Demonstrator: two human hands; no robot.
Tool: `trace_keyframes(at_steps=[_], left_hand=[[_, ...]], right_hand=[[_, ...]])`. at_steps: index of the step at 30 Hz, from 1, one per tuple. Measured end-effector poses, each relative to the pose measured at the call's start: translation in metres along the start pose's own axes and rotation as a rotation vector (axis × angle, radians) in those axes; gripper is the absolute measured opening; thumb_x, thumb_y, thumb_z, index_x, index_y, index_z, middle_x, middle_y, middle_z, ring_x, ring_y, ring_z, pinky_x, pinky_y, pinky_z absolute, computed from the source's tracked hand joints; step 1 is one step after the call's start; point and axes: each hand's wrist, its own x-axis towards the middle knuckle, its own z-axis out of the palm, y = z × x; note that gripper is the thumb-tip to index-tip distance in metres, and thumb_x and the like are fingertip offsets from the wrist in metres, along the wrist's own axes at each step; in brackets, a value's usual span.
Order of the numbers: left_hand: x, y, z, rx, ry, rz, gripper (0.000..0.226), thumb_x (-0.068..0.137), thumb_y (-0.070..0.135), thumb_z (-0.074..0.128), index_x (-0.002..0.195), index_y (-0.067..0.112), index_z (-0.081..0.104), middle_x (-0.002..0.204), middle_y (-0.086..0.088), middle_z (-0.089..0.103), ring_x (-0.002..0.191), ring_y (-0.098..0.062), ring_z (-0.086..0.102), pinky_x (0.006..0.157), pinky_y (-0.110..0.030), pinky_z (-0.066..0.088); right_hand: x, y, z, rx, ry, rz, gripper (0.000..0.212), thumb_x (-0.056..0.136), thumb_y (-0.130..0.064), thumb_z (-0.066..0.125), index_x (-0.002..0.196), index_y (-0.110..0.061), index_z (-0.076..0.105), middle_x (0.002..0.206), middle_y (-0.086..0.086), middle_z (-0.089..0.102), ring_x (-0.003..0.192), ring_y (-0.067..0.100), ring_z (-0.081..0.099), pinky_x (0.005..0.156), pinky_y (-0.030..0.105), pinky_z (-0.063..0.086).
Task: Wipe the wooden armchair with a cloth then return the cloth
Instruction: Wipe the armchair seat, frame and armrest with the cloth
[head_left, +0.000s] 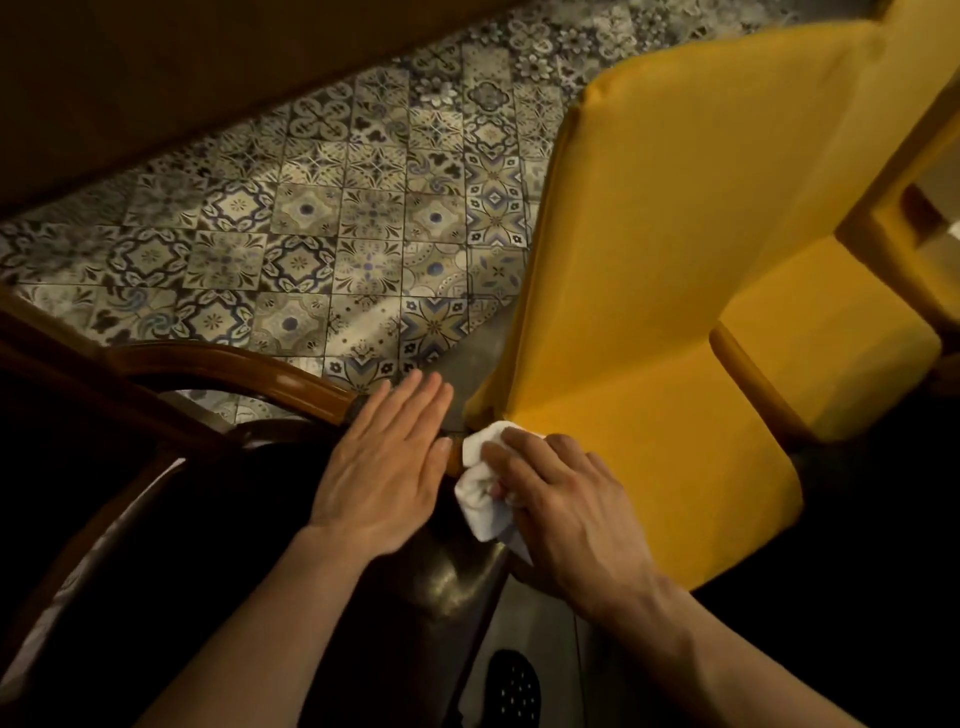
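A dark wooden armchair with a curved, glossy armrest fills the lower left. My left hand lies flat on the end of that armrest, fingers straight and together, holding nothing. My right hand is closed on a crumpled white cloth and presses it against the armrest's end and the dark upright below it. The chair's seat is lost in shadow.
A yellow upholstered chair stands right beside the armrest, nearly touching the cloth. A second yellow seat lies behind it. Patterned floor tiles spread ahead. A dark wall or panel runs along the top left.
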Motion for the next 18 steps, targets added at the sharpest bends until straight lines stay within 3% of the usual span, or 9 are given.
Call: trace_keyframes(at_steps=[6,12,18], left_hand=[[-0.003,0.004,0.001,-0.005,-0.003,-0.011,0.060,0.106,0.043,0.011,0.160,0.018,0.015,0.168,0.003,0.013,0.155,-0.009,-0.002,0.126,-0.038,0.000],[-0.002,0.004,0.003,-0.009,0.010,-0.010,0.059,0.106,0.041,0.013,0.160,0.018,0.016,0.168,0.004,0.016,0.155,-0.009,-0.001,0.126,-0.041,0.004],[0.000,0.004,0.007,-0.034,0.034,-0.012,0.058,0.105,0.039,0.017,0.158,0.015,0.023,0.166,0.001,0.023,0.155,-0.013,0.007,0.125,-0.045,0.011]], right_hand=[[-0.045,0.038,-0.003,-0.023,-0.002,0.014,0.061,0.080,-0.032,0.067,0.138,-0.026,0.052,0.141,-0.002,0.054,0.103,0.027,0.057,0.074,0.040,0.054],[-0.063,0.055,-0.002,-0.092,-0.020,0.042,0.074,0.072,-0.021,0.085,0.140,-0.019,0.055,0.139,0.004,0.057,0.104,0.029,0.060,0.074,0.041,0.059],[-0.045,0.041,-0.001,-0.061,0.005,-0.002,0.069,0.076,-0.021,0.081,0.141,-0.018,0.054,0.140,0.006,0.056,0.107,0.029,0.058,0.077,0.039,0.058]])
